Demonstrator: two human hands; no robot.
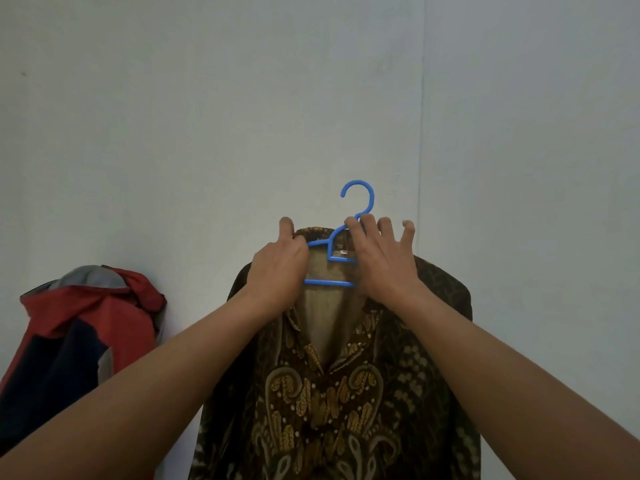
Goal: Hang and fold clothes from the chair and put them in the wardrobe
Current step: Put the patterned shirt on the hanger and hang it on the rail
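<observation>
A dark brown batik shirt with gold patterns hangs in front of me on a blue plastic hanger. The hanger's hook sticks up above the collar against the pale wall. My left hand grips the left side of the collar where the hanger's arm goes in. My right hand pinches the hanger's neck just under the hook, with its other fingers spread over the right shoulder of the shirt. The hanger's right arm is hidden under my hand and the cloth.
A red, navy and grey jacket is draped over something at the lower left. A plain pale wall fills the background, with a vertical seam right of the hanger.
</observation>
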